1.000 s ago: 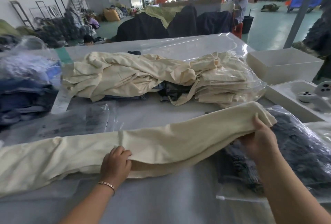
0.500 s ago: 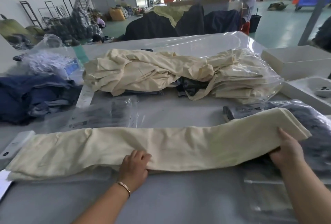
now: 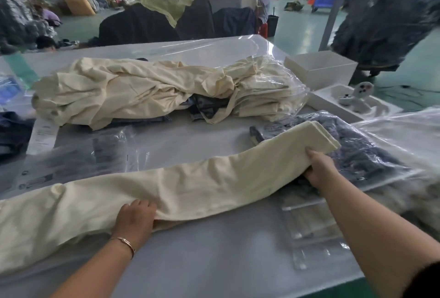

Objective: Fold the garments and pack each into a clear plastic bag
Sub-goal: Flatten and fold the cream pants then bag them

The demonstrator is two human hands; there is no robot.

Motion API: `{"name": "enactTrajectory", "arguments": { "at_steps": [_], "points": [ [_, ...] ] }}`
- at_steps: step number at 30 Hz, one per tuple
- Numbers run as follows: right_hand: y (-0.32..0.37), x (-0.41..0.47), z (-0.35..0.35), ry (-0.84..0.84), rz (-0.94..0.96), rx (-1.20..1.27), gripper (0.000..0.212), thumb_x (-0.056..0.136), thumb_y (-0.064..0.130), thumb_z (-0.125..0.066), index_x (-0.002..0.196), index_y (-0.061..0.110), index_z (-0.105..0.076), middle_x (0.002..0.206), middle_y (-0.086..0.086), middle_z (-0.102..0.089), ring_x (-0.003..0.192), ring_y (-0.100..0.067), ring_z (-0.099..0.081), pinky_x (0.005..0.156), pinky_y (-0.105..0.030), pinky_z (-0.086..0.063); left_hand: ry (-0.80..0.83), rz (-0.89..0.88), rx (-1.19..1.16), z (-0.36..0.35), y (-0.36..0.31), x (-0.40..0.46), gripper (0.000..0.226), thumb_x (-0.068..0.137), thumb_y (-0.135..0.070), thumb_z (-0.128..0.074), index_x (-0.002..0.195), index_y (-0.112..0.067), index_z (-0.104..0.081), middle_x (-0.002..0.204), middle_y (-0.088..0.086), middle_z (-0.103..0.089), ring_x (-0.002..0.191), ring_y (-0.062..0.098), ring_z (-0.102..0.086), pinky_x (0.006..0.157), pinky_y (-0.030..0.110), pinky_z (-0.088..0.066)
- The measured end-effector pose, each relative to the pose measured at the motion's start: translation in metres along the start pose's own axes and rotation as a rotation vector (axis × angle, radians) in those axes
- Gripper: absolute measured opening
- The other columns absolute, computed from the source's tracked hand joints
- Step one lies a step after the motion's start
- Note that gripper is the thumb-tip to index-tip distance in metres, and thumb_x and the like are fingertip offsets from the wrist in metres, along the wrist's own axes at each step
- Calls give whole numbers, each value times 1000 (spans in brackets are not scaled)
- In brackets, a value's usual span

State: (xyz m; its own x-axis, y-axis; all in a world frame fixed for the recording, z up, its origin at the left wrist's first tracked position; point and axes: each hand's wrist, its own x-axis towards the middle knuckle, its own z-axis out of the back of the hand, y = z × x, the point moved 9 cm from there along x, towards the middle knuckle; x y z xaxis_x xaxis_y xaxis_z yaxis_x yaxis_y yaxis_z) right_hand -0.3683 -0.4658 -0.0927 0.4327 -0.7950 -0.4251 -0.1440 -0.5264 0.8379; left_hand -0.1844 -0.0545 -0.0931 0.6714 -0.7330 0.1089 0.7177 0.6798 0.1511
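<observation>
We see two hands on one long cream garment, folded into a narrow band that lies across the near half of the worktop from its left edge toward its right edge. The left hand grips the band's near edge about midway, fingers curled over the cloth and a bracelet on the wrist. The right hand grips the band close to its right end, fingers tucked under the fabric, and that end is raised off the surface above one bagged dark garment lying at the right edge.

Toward the far edge lies one heap of loose cream garments, and touching it on the right, one clear bag of folded cream garments. We count two white boxes at the far right corner: a taller box whose contents we cannot tell, and a shallow tray holding small white parts. One flat clear plastic bag lies between the heap and the band, toward the left edge.
</observation>
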Motion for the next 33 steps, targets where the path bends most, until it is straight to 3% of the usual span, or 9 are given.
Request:
{"name": "enactTrajectory", "arguments": {
  "at_steps": [3,6,11,15,19,22,26,30,33],
  "points": [
    [2,7,0,-8,-22,43,21,99,16,-51,119,10,-52,106,-11,-63,85,-24,-61,86,-47,-48,-101,-64,25,29,2,2,6,49,-14,-63,54,-11,-61,63,11,-57,50,31,-57,43,29,-43],
    [8,15,2,-18,-41,76,33,98,19,-52,131,12,-50,118,-10,-61,90,-25,-62,84,-47,-48,-6,-128,15,23,2,-9,13,63,-15,-50,62,-11,-62,73,10,-57,62,31,-60,45,30,-48],
    [0,22,12,-6,-61,65,36,98,22,-53,133,16,-48,127,-10,-59,92,-24,-61,86,-49,-47,285,68,-6,-29,18,-38,49,81,-31,-51,129,-26,-50,127,-2,-48,120,20,-45,89,31,-40],
    [4,21,11,-18,-50,75,40,98,23,-53,136,18,-47,130,-9,-59,94,-24,-61,82,-49,-47,234,110,117,-16,15,-35,49,72,-27,-64,119,-24,-56,117,1,-54,109,23,-53,79,33,-40],
    [8,19,3,14,-87,60,41,98,32,-51,137,20,-46,130,-7,-59,111,-28,-58,83,-51,-46,148,128,235,-3,11,-30,51,18,-1,-87,63,-15,-68,63,6,-59,55,25,-60,44,30,-43],
    [11,15,-1,48,-106,0,44,97,39,-50,137,19,-46,127,-8,-59,106,-30,-59,75,-48,-49,178,191,238,-8,18,-24,38,52,-6,-85,85,-15,-69,82,5,-65,74,26,-64,55,31,-48],
    [22,6,-8,84,-137,-79,42,98,43,-49,130,16,-49,102,-8,-62,83,-23,-60,61,-37,-50,191,227,335,17,45,9,28,90,-12,-43,115,-20,-52,118,2,-48,110,23,-50,78,34,-47],
    [73,9,-30,230,-63,101,54,100,44,-43,138,6,-42,128,-16,-59,112,-31,-59,84,-42,-51,-46,435,132,80,90,26,20,91,-7,-43,106,-10,-57,109,15,-50,102,37,-51,72,47,-48],
    [109,9,-19,348,-8,324,62,99,49,-34,142,3,-38,140,-21,-49,128,-36,-49,107,-46,-39,-182,248,75,88,57,20,21,74,8,-58,94,2,-64,90,26,-59,76,44,-60,54,49,-52]
  ]
}}
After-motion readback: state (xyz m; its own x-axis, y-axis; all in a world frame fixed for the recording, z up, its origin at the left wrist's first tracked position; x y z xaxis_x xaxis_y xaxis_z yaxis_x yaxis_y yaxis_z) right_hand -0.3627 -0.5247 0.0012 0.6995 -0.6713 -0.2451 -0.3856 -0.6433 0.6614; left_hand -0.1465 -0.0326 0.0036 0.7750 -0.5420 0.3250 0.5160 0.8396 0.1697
